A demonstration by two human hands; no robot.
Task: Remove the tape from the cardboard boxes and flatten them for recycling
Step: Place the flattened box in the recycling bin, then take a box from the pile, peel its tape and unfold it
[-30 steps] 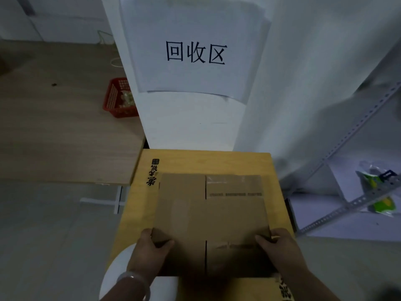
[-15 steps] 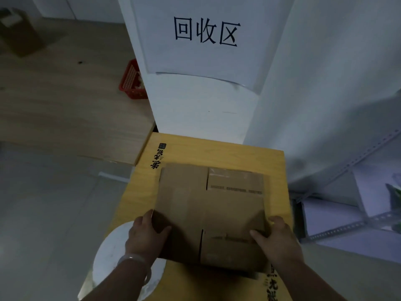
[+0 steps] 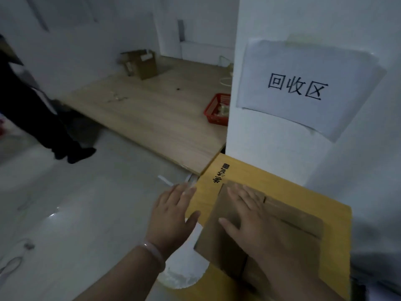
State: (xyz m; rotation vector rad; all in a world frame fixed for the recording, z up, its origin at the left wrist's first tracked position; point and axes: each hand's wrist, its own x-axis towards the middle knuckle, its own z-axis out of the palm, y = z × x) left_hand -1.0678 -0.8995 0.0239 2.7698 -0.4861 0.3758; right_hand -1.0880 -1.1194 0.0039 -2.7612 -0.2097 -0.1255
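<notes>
A flattened brown cardboard box (image 3: 288,227) lies on top of a larger flat yellow cardboard sheet (image 3: 249,174) with black print, at the foot of a white pillar. My right hand (image 3: 253,222) lies flat on the brown box, fingers straight and spread, palm down. My left hand (image 3: 171,216) hovers open just left of the yellow sheet's edge, fingers straight, holding nothing; whether it touches the sheet is unclear. An opened brown cardboard box (image 3: 140,63) stands far back on the wooden platform.
A white pillar (image 3: 260,137) carries a paper sign (image 3: 303,88). A low wooden platform (image 3: 152,114) holds a red basket (image 3: 218,110). A person's dark legs (image 3: 50,127) stand at the left on the pale floor. Something round and white (image 3: 184,272) lies under the yellow sheet's corner.
Both hands let go of the brown box's near edge. My right hand now presses flat on its top and my left hand has moved off to the left. The view swung left.
</notes>
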